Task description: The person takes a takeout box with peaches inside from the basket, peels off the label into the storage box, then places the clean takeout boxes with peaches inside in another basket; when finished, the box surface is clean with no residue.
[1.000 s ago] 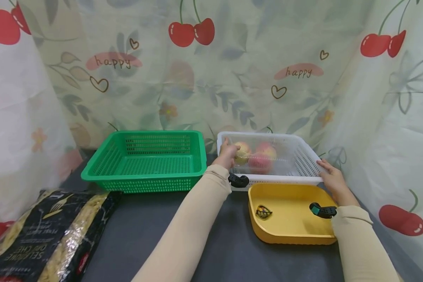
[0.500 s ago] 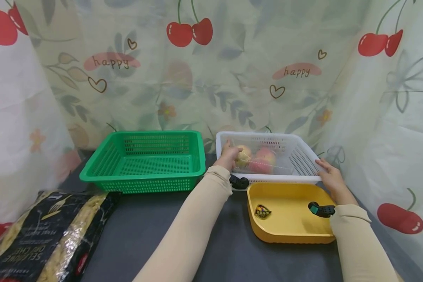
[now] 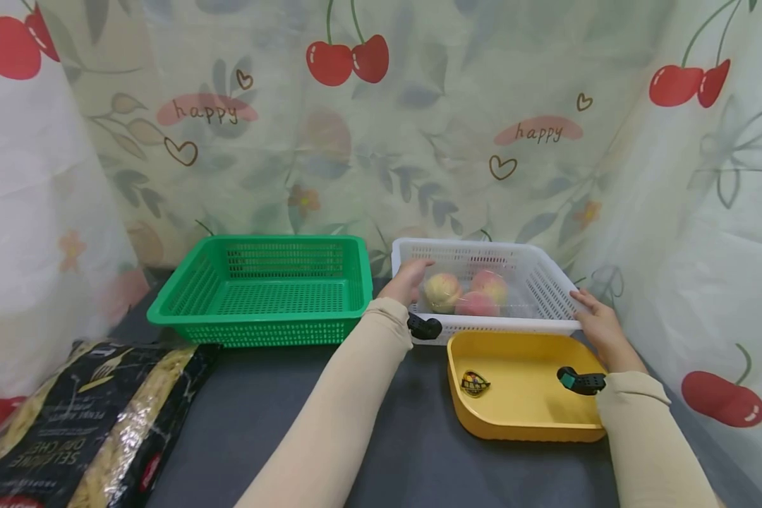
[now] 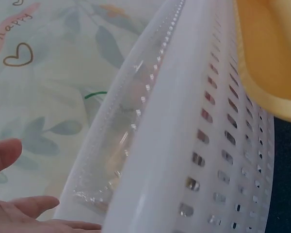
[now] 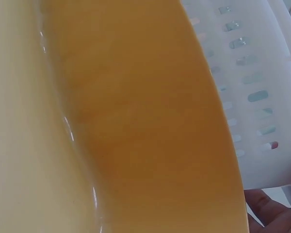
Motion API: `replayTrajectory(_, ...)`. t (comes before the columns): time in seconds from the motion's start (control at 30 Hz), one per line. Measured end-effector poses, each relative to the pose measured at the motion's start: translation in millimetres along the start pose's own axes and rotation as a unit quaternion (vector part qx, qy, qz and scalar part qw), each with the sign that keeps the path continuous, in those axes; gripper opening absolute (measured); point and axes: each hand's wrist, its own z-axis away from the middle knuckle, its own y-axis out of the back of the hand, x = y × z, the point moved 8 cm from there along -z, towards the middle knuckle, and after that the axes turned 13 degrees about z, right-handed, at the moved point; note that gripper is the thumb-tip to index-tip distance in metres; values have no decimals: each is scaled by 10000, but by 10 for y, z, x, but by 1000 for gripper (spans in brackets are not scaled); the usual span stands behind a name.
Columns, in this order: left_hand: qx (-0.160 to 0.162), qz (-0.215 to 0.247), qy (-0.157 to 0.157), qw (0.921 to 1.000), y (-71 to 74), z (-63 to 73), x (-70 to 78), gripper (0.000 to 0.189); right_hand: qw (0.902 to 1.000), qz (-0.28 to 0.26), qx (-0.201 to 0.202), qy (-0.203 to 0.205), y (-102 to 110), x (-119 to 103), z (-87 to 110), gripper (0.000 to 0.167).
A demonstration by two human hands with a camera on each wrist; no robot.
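Note:
A clear plastic bag of peaches (image 3: 444,293) lies in the white basket (image 3: 549,324), toward its left half. The bag's dotted edge shows inside the rim in the left wrist view. Over the basket's left end is my left hand (image 3: 406,281), fingers extended and thumb spread, beside the bag and holding nothing. My right hand (image 3: 603,330) holds the basket's right front corner, with fingertips over the rim. In the right wrist view, the fingers (image 5: 269,208) appear below the basket's end, partly hidden by the yellow container (image 5: 150,116).
The yellow container, with a small dark sticker (image 3: 475,383) inside, stands in front of the white basket. A green basket (image 3: 260,321) stands left of it. A black pasta bag (image 3: 82,423) lies at the front left. Patterned curtain (image 3: 368,162) hangs behind the dark table (image 3: 260,416).
My left hand has let go of the bag and drawn slightly back to the left. The peaches have settled lower and shifted a little right. My right hand has stayed at the basket's corner.

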Motion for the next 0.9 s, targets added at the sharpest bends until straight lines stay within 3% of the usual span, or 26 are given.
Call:
replayTrajectory(0.03,41,-18,-88,10000,22,50,43,58,10000,18,7,10,-8,0,-9,53)
replayTrajectory(0.1,38,91,-188,9998,35,287,178,54,10000,76,29,56,-18,-5,-26,53)
replayTrajectory(0.17,-18,147,-297,9994,43,680,379,48,9998,160,41,87,-15,-6,-44,53)
replayTrajectory(0.23,-234,463,-318,9981,31,1136,584,43,9997,210,46,109,0,-6,-58,53)
replayTrajectory(0.3,-536,782,-326,9950,26,1497,762,38,9996,233,-6,154,28,-5,-72,54)
replayTrajectory(0.4,-1006,1023,-221,9894,17,1938,967,39,9995,148,-198,190,66,10,-77,55)
replayTrajectory(0.43,-1112,983,-258,9886,30,2025,1022,40,9993,115,-281,207,71,17,-78,56)
replayTrajectory(0.47,-1237,886,-284,9879,45,2135,1075,42,9991,74,-366,209,72,21,-74,57)
replayTrajectory(0.6,-1188,186,-379,9920,83,3006,1336,51,9986,-24,-512,136,83,38,-45,59)
replayTrajectory(0.7,-1233,-444,-410,9905,98,3706,1534,54,9985,-66,-550,55,92,21,-4,61)
replayTrajectory(0.8,-1439,-970,-497,9836,148,4111,1677,55,9974,90,-716,10,99,-27,47,66)
replayTrajectory(0.9,-1542,-1385,-626,9763,252,4200,1728,56,9952,362,-910,62,123,-102,116,71)
